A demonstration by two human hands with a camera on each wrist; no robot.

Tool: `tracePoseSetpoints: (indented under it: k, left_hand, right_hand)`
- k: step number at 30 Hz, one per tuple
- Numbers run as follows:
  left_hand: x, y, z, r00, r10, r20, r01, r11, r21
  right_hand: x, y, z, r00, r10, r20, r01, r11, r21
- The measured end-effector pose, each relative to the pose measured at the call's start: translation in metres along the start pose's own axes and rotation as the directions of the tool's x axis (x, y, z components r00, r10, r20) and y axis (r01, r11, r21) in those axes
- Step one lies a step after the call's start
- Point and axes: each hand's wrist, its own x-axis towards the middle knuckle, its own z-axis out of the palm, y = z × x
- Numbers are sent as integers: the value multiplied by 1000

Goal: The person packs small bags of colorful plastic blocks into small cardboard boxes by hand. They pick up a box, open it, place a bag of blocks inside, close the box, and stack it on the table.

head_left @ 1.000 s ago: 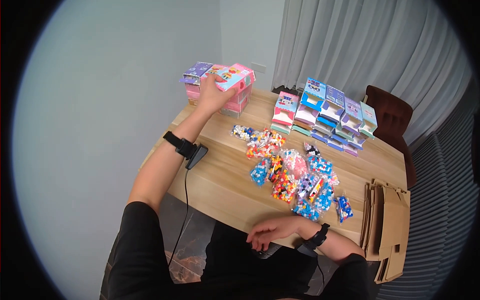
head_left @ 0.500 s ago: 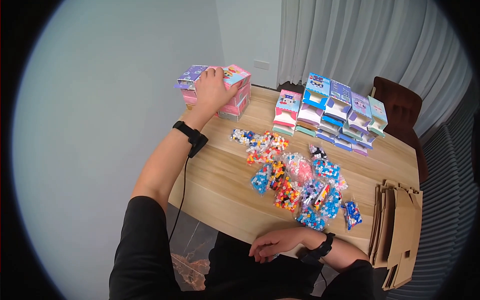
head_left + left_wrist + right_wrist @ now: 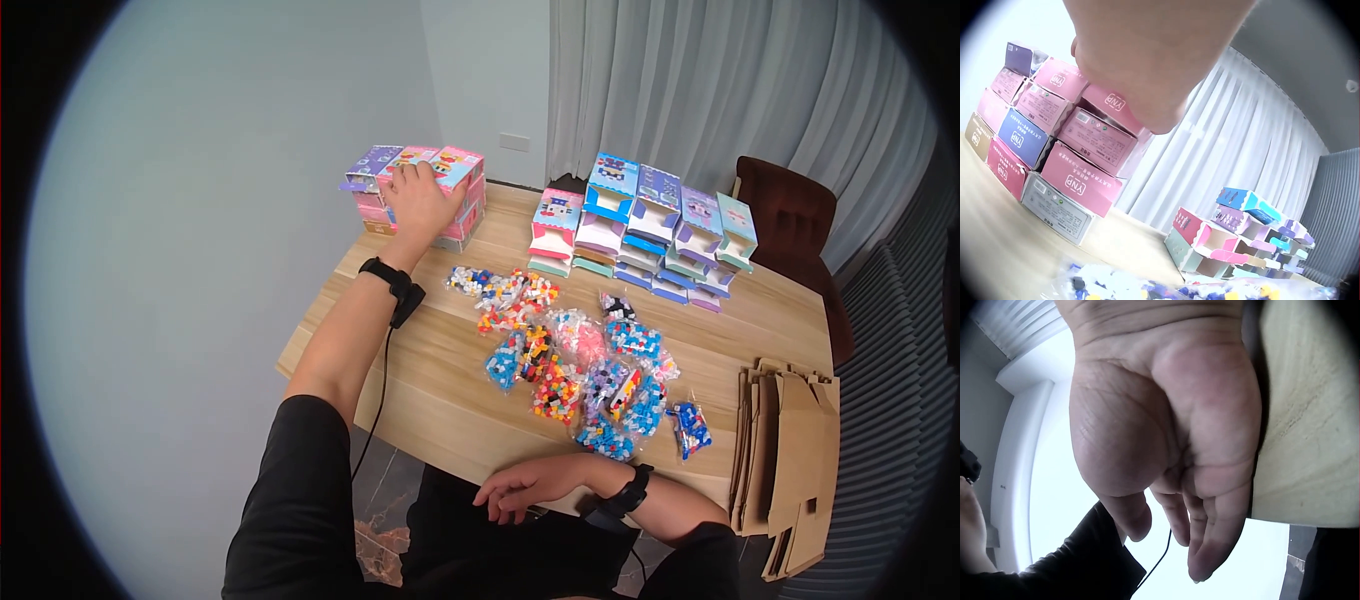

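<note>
My left hand (image 3: 422, 205) rests on the upper front of a stack of small toy-brick boxes at the table's far left, with the thumb toward the right side. Under and beside it are a pink box (image 3: 458, 162) and another pink box (image 3: 408, 157); a purple box (image 3: 373, 161) with a raised flap stands left of them. In the left wrist view, lower pink boxes (image 3: 1085, 178) and a blue box (image 3: 1019, 139) show, while the hand's fingertips are mostly hidden. Holding nothing, my right hand (image 3: 530, 485) hangs loosely over the table's near edge.
Bags of colourful small bricks (image 3: 575, 340) lie across the middle of the table. Open, stacked boxes (image 3: 640, 225) stand at the back right. Flattened cardboard (image 3: 795, 450) leans at the right edge, near a brown chair (image 3: 785, 205). A cable (image 3: 377, 405) hangs from the left wrist.
The top right pink box, tilted in my left hand earlier, now sits level and aligned on the stack. My left fingers have spread over the boxes. The right hand stays at the edge.
</note>
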Motion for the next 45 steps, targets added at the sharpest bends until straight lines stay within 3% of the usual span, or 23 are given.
tracePoseSetpoints:
  k: [7,10,13,16,19,20,23,27,30,33,39,45]
  left_hand:
    - [-7,15,0,997,-65,37,64,998,20]
    - [-9,15,5,997,-52,-57,55,997,61]
    - [-12,20,-2,991,10,-131,-19,997,-73]
    - [-15,39,0,969,244,-40,-244,914,-323]
    - [-37,78,1,896,438,76,-416,886,-205]
    - [-38,90,2,899,439,0,-436,892,-116]
    - [-36,113,-5,930,366,14,-363,927,-91]
    - [-31,97,7,933,337,124,-334,942,-46]
    - [-27,87,8,949,315,-21,-316,946,-65]
    - [-14,70,5,966,254,49,-251,967,-47]
    - [1,26,15,952,285,112,-267,951,-154]
    - [8,16,17,931,336,140,-316,937,-145]
  right_hand:
    - [0,2,2,1000,-8,-15,9,1000,19]
    - [0,6,0,1000,-26,-9,26,999,28]
    - [1,9,0,999,-36,-10,36,999,33]
    - [2,12,-1,999,-27,-19,28,998,59]
    - [3,12,-2,1000,-18,-16,19,997,78]
    - [3,13,-2,1000,-15,-15,16,997,76]
    - [1,16,-1,999,-29,-22,31,997,76]
    - [1,17,-1,999,-40,-27,42,998,54]
    - [1,12,-2,1000,-21,-16,22,996,86]
    - [1,12,-2,1000,-5,-10,6,994,111]
    - [1,11,-3,1000,5,-14,-3,992,123]
    - [2,12,-3,1000,8,-18,-6,993,120]
